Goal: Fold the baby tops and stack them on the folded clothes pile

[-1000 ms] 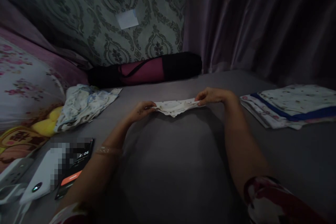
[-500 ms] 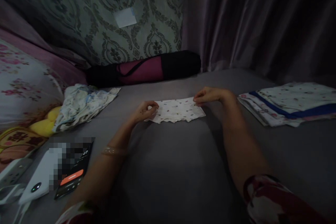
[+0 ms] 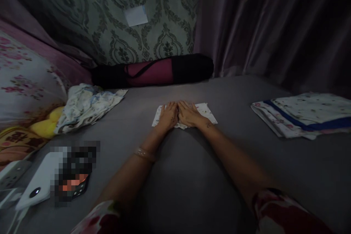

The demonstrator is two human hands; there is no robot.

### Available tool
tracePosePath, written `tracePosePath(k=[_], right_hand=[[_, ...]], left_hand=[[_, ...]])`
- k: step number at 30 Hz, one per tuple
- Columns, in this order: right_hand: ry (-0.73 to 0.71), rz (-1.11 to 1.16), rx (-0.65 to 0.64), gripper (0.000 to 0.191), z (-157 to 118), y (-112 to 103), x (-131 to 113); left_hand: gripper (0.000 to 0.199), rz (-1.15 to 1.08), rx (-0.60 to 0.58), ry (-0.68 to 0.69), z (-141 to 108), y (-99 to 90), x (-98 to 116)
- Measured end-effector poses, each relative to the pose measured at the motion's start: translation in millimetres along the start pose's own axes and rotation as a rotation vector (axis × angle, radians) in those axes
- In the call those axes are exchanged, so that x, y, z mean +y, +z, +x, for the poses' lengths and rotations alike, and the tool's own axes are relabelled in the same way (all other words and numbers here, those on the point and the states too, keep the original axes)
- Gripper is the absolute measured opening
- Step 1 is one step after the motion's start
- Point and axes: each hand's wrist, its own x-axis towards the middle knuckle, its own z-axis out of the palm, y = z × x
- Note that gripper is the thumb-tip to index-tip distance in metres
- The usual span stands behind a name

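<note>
A small white printed garment (image 3: 208, 112), folded into a flat strip, lies on the grey bed sheet (image 3: 192, 175). My left hand (image 3: 169, 114) rests flat on its middle, fingers stretched forward. Beside it my right hand (image 3: 188, 113) presses flat on the same cloth, the two hands nearly touching. Both palms hide the middle of the garment; its left and right ends show. Neither hand grasps anything.
To the right is a stack of folded clothes (image 3: 309, 111). A loose cloth heap (image 3: 87, 106), a yellow plush toy (image 3: 46, 126), a white phone (image 3: 41, 179) and a power strip (image 3: 15, 173) lie left. A black and pink bag (image 3: 150, 71) lies against the wall.
Both hands have let go of the garment's edges and come together at its middle. They now lie flat with fingers extended. The view has shifted slightly.
</note>
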Motion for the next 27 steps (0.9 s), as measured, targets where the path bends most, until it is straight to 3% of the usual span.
tracePosePath(k=[5, 11, 22, 27], right_hand=[[-0.01, -0.062, 0.073, 0.061, 0, 12, 0], [-0.003, -0.059, 0.08, 0.06, 2, 24, 2], [-0.01, -0.083, 0.05, 0.059, 1, 23, 3], [-0.019, 0.015, 0.051, 0.058, 1, 20, 8]], left_hand=[[0.05, 0.063, -0.001, -0.002, -5, 3.9, -2], [0.052, 0.025, -0.088, -0.01, -4, 10.6, -6], [0.052, 0.009, -0.102, -0.004, -4, 13.4, -9], [0.051, -0.056, -0.127, -0.018, 0, 9.5, -11]])
